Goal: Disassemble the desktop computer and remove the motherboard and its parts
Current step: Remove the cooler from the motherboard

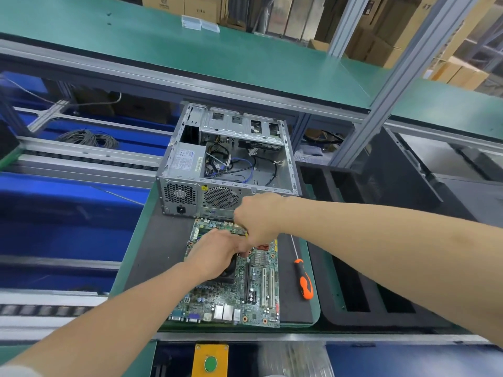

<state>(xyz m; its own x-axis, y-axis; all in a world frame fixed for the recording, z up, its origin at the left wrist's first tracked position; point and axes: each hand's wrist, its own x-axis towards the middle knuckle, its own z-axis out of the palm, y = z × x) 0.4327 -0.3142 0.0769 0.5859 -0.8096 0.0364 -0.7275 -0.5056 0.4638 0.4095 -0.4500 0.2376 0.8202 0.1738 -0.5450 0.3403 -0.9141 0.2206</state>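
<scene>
A green motherboard (253,292) lies flat on a black mat (160,246) in front of the opened grey computer case (231,164). Loose cables and a power supply (186,159) sit inside the case. My left hand (215,253) rests on the black CPU cooler (227,276) near the board's middle, fingers curled over it. My right hand (258,219) is at the board's far edge, fingers pinching a green memory stick (239,229) that stands in its slot. My fingertips are partly hidden.
An orange-handled screwdriver (303,278) lies on the mat to the right of the board. A black foam tray (353,268) sits further right. Blue bins (54,213) fill the left, a green shelf (190,50) runs above, and a green button (211,363) is below.
</scene>
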